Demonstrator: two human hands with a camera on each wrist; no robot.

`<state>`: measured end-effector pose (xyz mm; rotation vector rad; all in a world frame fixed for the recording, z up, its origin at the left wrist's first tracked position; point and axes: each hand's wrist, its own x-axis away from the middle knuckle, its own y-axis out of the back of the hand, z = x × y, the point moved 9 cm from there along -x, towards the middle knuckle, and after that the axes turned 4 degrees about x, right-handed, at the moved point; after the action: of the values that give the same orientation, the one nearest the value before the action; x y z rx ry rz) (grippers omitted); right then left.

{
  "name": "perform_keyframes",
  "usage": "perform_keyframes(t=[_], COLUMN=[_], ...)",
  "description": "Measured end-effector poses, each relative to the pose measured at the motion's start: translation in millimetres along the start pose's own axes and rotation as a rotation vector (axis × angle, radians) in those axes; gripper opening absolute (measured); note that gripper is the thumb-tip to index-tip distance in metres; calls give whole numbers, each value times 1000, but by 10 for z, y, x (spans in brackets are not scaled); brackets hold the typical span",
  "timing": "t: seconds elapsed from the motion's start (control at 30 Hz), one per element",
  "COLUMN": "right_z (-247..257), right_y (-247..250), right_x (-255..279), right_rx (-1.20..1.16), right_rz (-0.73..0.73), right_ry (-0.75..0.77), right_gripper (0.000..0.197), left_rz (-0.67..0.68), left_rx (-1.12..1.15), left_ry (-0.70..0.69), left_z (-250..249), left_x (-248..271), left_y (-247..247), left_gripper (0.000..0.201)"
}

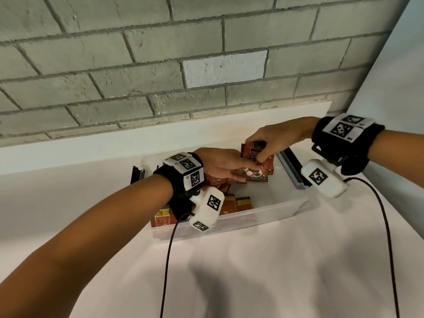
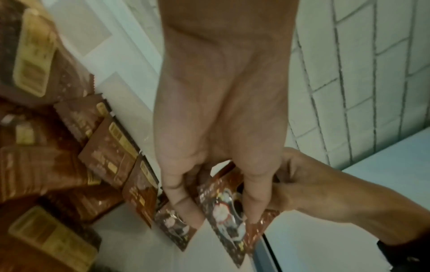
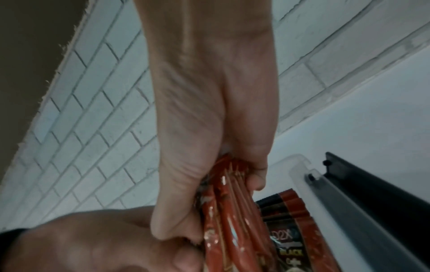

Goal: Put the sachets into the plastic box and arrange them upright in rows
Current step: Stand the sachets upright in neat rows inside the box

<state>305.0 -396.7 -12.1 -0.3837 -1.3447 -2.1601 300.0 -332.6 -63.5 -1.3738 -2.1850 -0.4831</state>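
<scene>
A clear plastic box (image 1: 241, 217) stands on the white cloth. My right hand (image 1: 258, 152) grips a bundle of red sachets (image 1: 249, 153) upright over the box's far right end; the wrist view shows the bundle (image 3: 232, 211) squeezed between thumb and fingers, beside upright sachets (image 3: 291, 202) in the box. My left hand (image 1: 243, 174) reaches in from the left and pinches sachets (image 2: 225, 211) just below the right hand (image 2: 314, 187). Several loose sachets (image 1: 229, 203) lie jumbled at the box's left end, partly hidden by my left wrist.
Grey latch handles sit at the box's ends (image 1: 292, 168) (image 1: 137, 176). A grey brick wall (image 1: 160, 65) with a white ledge (image 1: 91, 145) runs right behind the box. Black cables (image 1: 168, 260) hang from both wrist cameras over the cloth in front.
</scene>
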Motion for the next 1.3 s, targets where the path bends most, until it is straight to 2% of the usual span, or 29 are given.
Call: perform_keyframes(t=[0.1, 0.2, 0.27, 0.33, 0.4, 0.5, 0.6, 0.73, 0.87, 1.03, 1.2, 1.3], right_z=[-131, -175, -179, -196, -212, -227, -242, -239, -223, -211, -264, -189], right_y=[-38, -86, -135, -210, -262, -299, -340, -375, -410, -389, -304, -155], right_x=[-92, -162, -219, -277, -318, -376, -425, -437, -462, -462, -425, -332], right_rx=[6, 74, 184, 298, 379, 480, 559, 613, 663, 693, 746, 646], right_rz=[33, 64, 91, 128, 149, 146, 151, 161, 158, 124, 68, -19], right_ry=[-42, -72, -88, -106, -114, -116, -121, -109, -68, -22, -46, -41], right_gripper=[23, 28, 33, 37, 38, 40, 53, 61, 62, 67, 63, 60], left_rz=[43, 77, 96, 113, 103, 82, -2, 38, 60, 110, 100, 92], left_rx=[-250, -639, -898, -1196, -1443, -1601, -1580, -1376, -1204, -1107, -1085, -1070], left_ry=[60, 161, 205, 245, 254, 264, 245, 198, 212, 241, 228, 238], left_z=[5, 77, 138, 198, 214, 211, 171, 228, 291, 407, 404, 407], left_x=[-1, -14, -60, -89, -114, -137, -182, -318, -449, -590, -628, -624], left_y=[62, 108, 142, 190, 251, 358, 428, 279, 154, 61, 34, 46], left_gripper=[31, 59, 69, 72, 65, 54, 47, 37, 42, 54, 49, 47])
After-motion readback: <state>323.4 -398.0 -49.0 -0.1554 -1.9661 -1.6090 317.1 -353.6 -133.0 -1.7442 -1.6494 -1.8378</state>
